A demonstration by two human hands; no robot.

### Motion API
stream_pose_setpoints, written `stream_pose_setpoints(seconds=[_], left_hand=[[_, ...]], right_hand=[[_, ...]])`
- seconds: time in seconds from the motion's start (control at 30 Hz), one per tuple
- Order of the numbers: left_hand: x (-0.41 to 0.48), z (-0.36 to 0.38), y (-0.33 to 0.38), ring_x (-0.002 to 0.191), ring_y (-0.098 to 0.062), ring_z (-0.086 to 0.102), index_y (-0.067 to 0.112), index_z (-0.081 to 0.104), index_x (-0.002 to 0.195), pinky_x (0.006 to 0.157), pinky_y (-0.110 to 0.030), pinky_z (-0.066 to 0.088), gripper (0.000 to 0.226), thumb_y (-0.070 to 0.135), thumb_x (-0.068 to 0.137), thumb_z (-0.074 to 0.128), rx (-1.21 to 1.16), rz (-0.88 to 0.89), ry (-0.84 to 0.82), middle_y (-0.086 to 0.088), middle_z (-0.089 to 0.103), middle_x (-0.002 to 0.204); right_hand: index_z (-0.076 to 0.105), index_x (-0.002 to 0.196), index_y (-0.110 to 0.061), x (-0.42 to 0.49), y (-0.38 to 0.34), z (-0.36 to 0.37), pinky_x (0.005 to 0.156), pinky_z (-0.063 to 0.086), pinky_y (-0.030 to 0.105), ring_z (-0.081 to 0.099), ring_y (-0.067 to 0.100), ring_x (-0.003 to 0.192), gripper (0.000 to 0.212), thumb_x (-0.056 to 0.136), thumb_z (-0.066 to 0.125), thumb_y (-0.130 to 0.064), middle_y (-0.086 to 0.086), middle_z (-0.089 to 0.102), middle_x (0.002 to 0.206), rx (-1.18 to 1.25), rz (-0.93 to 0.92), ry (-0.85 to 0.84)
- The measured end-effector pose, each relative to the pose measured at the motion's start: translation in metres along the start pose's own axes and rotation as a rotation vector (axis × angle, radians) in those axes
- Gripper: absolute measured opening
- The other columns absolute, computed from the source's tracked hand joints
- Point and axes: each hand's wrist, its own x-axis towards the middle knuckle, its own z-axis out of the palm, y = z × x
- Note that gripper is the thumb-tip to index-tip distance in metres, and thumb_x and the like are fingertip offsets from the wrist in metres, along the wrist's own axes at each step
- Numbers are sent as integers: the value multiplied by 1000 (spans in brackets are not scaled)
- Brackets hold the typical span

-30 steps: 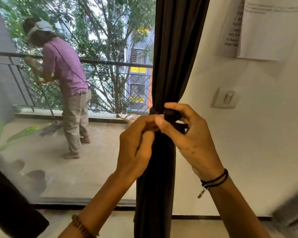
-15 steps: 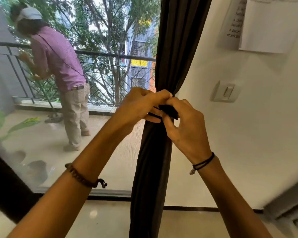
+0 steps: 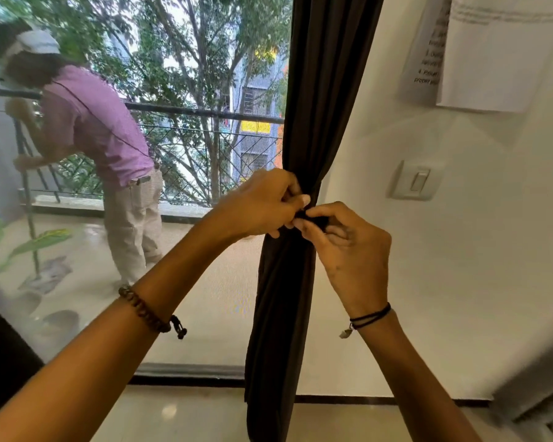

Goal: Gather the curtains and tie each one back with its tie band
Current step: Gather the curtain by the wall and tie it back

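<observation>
**Two hands, one tie band at the curtain's waist**

Closest in, two wrists: a beaded bracelet point(image 3: 144, 311) on the left, a black cord bracelet point(image 3: 369, 319) on the right. Up at the fingertips, the left hand point(image 3: 262, 205) curls tight and pinches the dark tie band point(image 3: 315, 220). The right hand point(image 3: 348, 247) pinches it too, thumb against forefinger. The band sits at the narrowed middle of the one dark curtain point(image 3: 281, 314), gathered beside the wall. Behind it are one light switch point(image 3: 417, 180) and two paper sheets point(image 3: 498, 52). Beyond the glass, one person point(image 3: 109, 148) bends by the balcony railing point(image 3: 205, 113).
</observation>
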Motion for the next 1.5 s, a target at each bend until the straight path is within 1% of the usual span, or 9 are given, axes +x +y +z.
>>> stream_pose_setpoints(seconds=[0.27,0.43,0.6,0.7,0.77,0.87,1.0,1.3,1.5], left_hand=[[4,-2,-7,61,-11,69,4,61,101,47,-24,54,21,24,101,55,-267,-116,-53,-12,66,91],[-2,-11,-8,61,-9,65,11,68,100,49,-24,51,21,31,99,59,-47,52,-2,-3,68,80],[-15,3,-12,105,-20,61,18,67,120,73,-41,53,30,35,102,49,598,313,279,0,63,112],[-22,14,-17,96,-28,63,9,68,120,60,-43,53,25,21,101,54,577,437,371,-9,64,109],[-24,17,-20,86,-28,59,3,66,115,59,-37,47,21,9,98,56,470,472,351,-13,60,105],[-29,22,-18,79,-23,55,-3,63,105,64,-26,42,13,0,94,55,308,489,294,-13,55,102],[-34,25,-11,80,-22,59,3,67,104,71,-39,53,23,17,86,64,133,404,324,-4,56,99],[-44,41,-14,63,-29,65,2,74,97,45,-39,53,14,11,86,74,385,418,754,-12,68,84],[-46,41,-23,55,-18,62,2,72,116,42,-33,51,26,15,93,70,592,576,905,-5,70,76]], right_hand=[[70,89,-12,-14,16,-3,68,60,19,76,11,76,10,86,80,-14,-2,75,79,284,222,-72],[69,94,-11,-15,27,-12,73,62,25,76,13,72,14,88,78,-20,1,76,79,250,367,-109],[72,98,-14,8,8,-35,71,58,24,70,7,78,6,92,73,-13,-7,73,87,-120,-170,-225],[74,103,-5,30,-5,-40,69,60,40,69,27,80,12,92,72,-8,10,74,91,-419,-544,-183],[74,104,-5,43,-10,-39,70,60,38,70,29,81,13,92,72,-9,11,74,91,-471,-613,-125],[73,104,-8,51,-15,-31,64,58,38,68,24,75,10,98,66,-13,7,74,88,-456,-528,-109],[72,105,-9,48,-14,-21,63,56,27,70,21,75,13,99,64,-19,3,75,89,-372,-421,-88],[77,96,-12,40,-22,-3,64,53,24,63,16,79,14,91,74,-25,5,69,98,-314,-255,62],[75,93,-17,42,-30,-4,71,58,31,63,12,76,12,88,77,-28,-4,70,91,-185,-20,41]])
